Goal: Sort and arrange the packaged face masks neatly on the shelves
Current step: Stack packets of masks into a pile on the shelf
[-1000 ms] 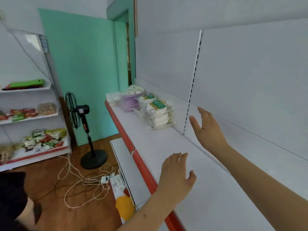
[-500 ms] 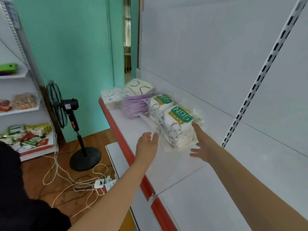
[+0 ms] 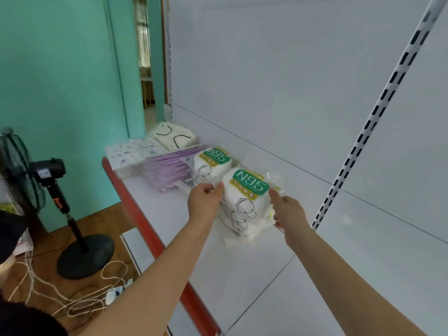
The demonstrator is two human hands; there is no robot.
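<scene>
A stack of white N95 mask packs [image 3: 246, 200] with green labels lies on the white shelf [image 3: 242, 267]. My left hand [image 3: 204, 202] grips its left side and my right hand [image 3: 288, 212] grips its right side. Behind it sits a second N95 stack [image 3: 212, 163]. Further left are purple mask packs [image 3: 167, 170], a patterned white pack [image 3: 131, 154] and a cream pack with black loops [image 3: 173, 137].
The shelf has a red front edge [image 3: 150, 229] and a slotted upright [image 3: 358, 141] on the back panel. A black standing fan [image 3: 48, 190] and tangled white cables [image 3: 72, 292] are on the wooden floor at left. A lower shelf [image 3: 135, 246] juts out below.
I moved closer to the mask stacks. Both hands went from hovering open over the bare shelf to closing on the sides of the nearest N95 stack.
</scene>
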